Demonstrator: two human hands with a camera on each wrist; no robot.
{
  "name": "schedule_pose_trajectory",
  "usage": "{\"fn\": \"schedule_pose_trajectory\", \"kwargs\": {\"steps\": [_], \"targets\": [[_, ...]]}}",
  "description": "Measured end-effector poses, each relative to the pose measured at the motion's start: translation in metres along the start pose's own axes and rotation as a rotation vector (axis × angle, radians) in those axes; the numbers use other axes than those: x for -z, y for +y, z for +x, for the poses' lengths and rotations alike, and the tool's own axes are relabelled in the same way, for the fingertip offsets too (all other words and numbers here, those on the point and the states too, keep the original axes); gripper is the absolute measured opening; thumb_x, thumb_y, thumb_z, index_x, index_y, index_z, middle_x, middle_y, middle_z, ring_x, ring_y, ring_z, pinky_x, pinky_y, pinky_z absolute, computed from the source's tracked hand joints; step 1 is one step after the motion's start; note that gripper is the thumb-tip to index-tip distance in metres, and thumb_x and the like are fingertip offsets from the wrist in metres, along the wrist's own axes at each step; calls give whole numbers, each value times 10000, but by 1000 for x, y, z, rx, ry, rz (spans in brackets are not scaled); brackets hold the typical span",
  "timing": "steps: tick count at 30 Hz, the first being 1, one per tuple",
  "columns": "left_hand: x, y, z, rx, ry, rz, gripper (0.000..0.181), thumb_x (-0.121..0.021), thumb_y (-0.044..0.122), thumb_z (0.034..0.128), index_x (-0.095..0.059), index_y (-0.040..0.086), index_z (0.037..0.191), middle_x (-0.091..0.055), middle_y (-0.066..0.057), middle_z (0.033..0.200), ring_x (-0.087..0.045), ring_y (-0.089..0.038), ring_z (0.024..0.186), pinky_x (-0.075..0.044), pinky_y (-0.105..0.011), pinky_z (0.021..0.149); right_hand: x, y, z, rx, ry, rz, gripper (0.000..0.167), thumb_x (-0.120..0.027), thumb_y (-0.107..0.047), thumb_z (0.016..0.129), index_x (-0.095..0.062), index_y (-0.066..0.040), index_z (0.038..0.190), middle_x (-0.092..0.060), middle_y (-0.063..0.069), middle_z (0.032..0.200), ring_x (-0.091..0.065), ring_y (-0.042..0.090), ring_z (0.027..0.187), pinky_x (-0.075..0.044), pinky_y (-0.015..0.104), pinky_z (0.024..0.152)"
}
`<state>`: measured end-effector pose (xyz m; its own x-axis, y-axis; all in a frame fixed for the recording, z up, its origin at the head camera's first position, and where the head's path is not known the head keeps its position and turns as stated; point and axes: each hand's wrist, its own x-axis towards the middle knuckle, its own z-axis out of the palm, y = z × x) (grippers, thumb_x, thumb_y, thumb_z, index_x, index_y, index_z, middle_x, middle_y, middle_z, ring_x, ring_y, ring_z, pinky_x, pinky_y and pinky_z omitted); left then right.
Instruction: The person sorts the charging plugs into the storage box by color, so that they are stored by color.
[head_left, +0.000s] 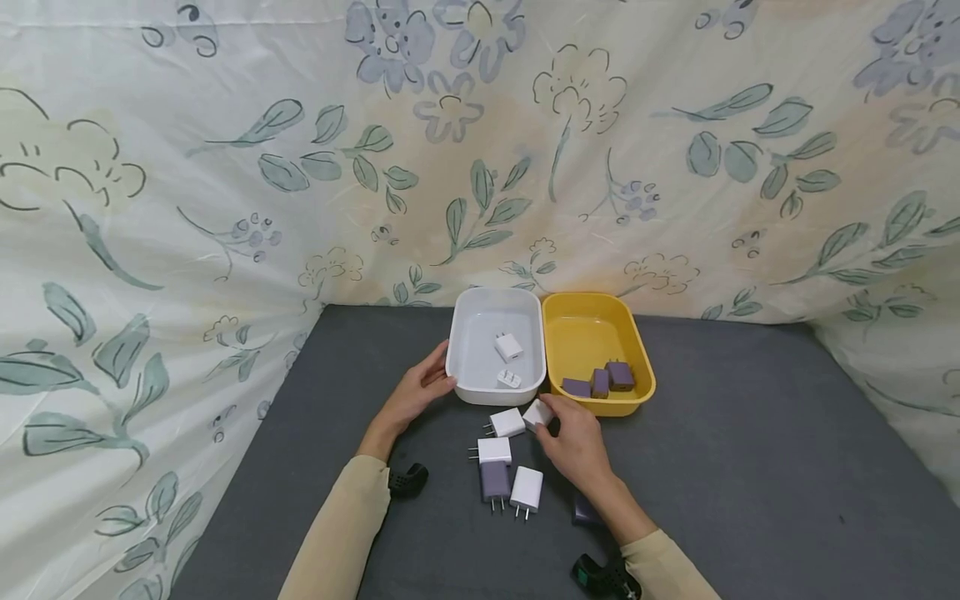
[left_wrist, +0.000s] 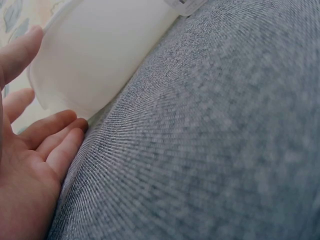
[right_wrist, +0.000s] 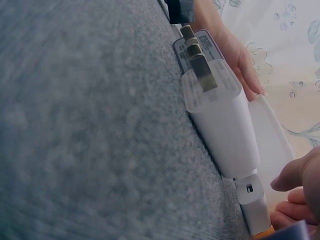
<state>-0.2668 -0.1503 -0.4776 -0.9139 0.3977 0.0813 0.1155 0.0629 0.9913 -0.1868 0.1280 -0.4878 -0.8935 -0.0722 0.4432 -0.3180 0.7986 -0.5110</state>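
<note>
My right hand (head_left: 577,442) pinches a white charger (head_left: 536,414) between thumb and fingers, just in front of the two bins. Against the left side of the white bin (head_left: 497,396) rests my left hand (head_left: 412,396), its fingers loosely extended in the left wrist view. Two white chargers lie in that bin, one of them a white plug (head_left: 508,347). On the cloth nearby are further white chargers (head_left: 507,422) and a purple charger (head_left: 495,482). Another purple charger (head_left: 585,510) is partly hidden under my right forearm.
A yellow bin (head_left: 600,407) stands right beside the white one and holds three purple chargers (head_left: 619,376). Dark grey cloth (head_left: 750,467) covers the table. A floral curtain (head_left: 480,167) hangs behind the bins and down the left side.
</note>
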Motion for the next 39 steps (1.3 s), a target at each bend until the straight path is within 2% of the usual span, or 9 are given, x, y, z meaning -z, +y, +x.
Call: {"fn": "schedule_pose_trajectory", "kwargs": {"steps": [9, 16, 20, 23, 29, 36, 39], "targets": [[1, -2, 0, -7, 1, 7, 720, -620, 79, 948, -238, 132, 1557, -417, -194, 1512, -409, -329, 1397, -443, -291, 1069, 3, -3, -2, -71, -52, -31, 412, -824, -104, 731, -709, -37, 1122, -722, 107, 1057, -680, 241, 941, -557, 432, 838], [1, 0, 0, 0, 1, 23, 718, -621, 81, 948, -241, 124, 1555, -431, -200, 1500, -421, -333, 1388, -435, -339, 1084, 6, -1, -4, -59, -73, -22, 456, -877, -124, 669, -716, -53, 1090, -717, 86, 1005, -662, 216, 896, -553, 410, 808], [3, -13, 6, -8, 4, 22, 724, -620, 79, 948, -236, 149, 1558, -420, -191, 1510, -412, -324, 1397, -408, -396, 1107, 8, 2, -4, -61, -88, -16, 508, -897, -113, 634, -711, -50, 1103, -718, 92, 1028, -664, 231, 919, -547, 423, 824], [5, -24, 9, -15, 13, 24, 721, -617, 88, 952, -241, 195, 1558, -416, -179, 1517, -411, -311, 1400, -401, -387, 1113, 8, 3, -4, -70, -116, -33, 525, -900, -109, 627, -707, -45, 1111, -716, 104, 1051, -664, 254, 944, -540, 446, 847], [4, -27, 10, -31, 25, 34, 702, -622, 124, 957, -267, 254, 1548, -430, -163, 1512, -429, -301, 1391, -436, -319, 1081, 8, 7, -4, -105, -186, -81, 528, -904, -135, 645, -708, -57, 1129, -714, 110, 1086, -660, 260, 962, -529, 457, 874], [4, -27, 9, -37, 39, 37, 698, -642, 136, 945, -297, 261, 1539, -461, -142, 1491, -454, -285, 1376, -440, -378, 1081, 9, 7, -4, -117, -184, -53, 516, -904, -130, 642, -716, -58, 1117, -723, 99, 1056, -672, 225, 898, -546, 426, 820], [4, -27, 9, -31, 35, 32, 699, -638, 140, 948, -289, 263, 1542, -451, -142, 1499, -447, -284, 1382, -442, -368, 1080, 10, 7, -4, -131, -179, -36, 510, -902, -122, 641, -719, -57, 1113, -727, 99, 1056, -683, 228, 898, -551, 422, 823]]}}
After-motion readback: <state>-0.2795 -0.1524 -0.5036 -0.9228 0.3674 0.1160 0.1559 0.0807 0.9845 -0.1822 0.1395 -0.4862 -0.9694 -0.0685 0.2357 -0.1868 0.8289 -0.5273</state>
